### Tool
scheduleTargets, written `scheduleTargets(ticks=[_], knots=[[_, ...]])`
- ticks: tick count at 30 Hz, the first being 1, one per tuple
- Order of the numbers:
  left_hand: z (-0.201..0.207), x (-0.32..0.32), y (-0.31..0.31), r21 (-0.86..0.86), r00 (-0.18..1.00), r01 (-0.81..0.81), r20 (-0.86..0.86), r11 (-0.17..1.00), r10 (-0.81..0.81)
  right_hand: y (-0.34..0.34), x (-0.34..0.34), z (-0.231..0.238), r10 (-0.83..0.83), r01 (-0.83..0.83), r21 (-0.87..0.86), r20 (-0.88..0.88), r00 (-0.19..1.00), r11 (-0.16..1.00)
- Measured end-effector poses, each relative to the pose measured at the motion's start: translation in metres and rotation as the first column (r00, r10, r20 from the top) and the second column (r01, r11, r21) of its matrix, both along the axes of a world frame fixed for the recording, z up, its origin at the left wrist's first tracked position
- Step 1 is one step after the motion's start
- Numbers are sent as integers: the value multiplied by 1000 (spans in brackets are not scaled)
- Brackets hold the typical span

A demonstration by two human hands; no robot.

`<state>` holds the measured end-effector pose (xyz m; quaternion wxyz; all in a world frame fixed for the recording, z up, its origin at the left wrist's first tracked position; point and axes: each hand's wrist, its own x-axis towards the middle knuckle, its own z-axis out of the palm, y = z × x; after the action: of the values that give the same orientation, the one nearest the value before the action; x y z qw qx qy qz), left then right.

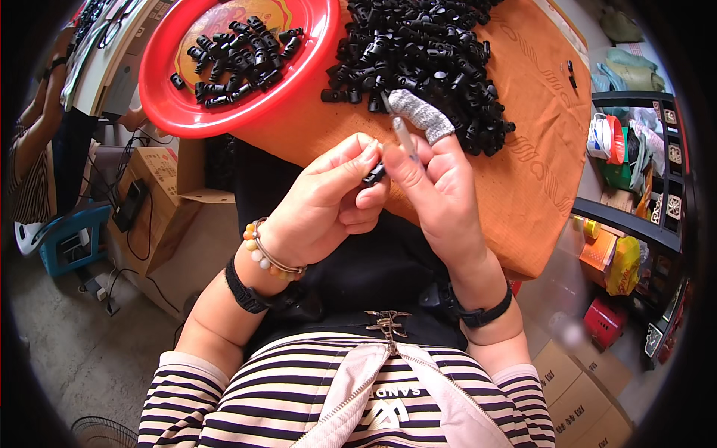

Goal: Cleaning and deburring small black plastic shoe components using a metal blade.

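Note:
Near the table's front edge, my left hand point(327, 183) pinches a small black plastic fitting point(375, 175) between thumb and curled fingers. My right hand point(447, 187) is closed around a slim, pale tool point(404, 137) held close to that fitting; its exact kind is unclear. A grey knitted finger sleeve point(423, 116) covers the right index finger. Just beyond my hands lies a heap of similar black fittings point(418, 52) on an orange tablecloth point(534, 160). To its left, a round red tray point(158, 89) carries several more fittings.
A few loose black pieces point(572, 75) lie at the cloth's right side. Dark shelves point(635, 224) with bags stand on the right, cardboard boxes point(586, 396) below them. At left are a carton point(153, 175), a blue stool point(78, 239), cables and another person's arm point(45, 104).

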<state>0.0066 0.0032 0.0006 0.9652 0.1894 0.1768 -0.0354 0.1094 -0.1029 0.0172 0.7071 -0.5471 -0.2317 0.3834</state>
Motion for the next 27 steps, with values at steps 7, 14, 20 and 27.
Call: scheduleTargets(ticks=[7, 14, 20, 27], knots=[[0, 1, -2, 25, 1000, -25, -4, 999, 25, -1, 0, -2, -26, 27, 23, -16, 1000, 999], [14, -3, 16, 289, 961, -268, 17, 919, 275, -20, 13, -9, -125, 131, -55, 104, 987, 990], [18, -15, 55, 410, 854, -517, 195, 751, 482, -42, 32, -27, -365, 464, -121, 460, 810, 878], [18, -16, 60, 429, 816, -577, 260, 695, 517, -39, 33, -34, -328, 501, -131, 613, 719, 855]])
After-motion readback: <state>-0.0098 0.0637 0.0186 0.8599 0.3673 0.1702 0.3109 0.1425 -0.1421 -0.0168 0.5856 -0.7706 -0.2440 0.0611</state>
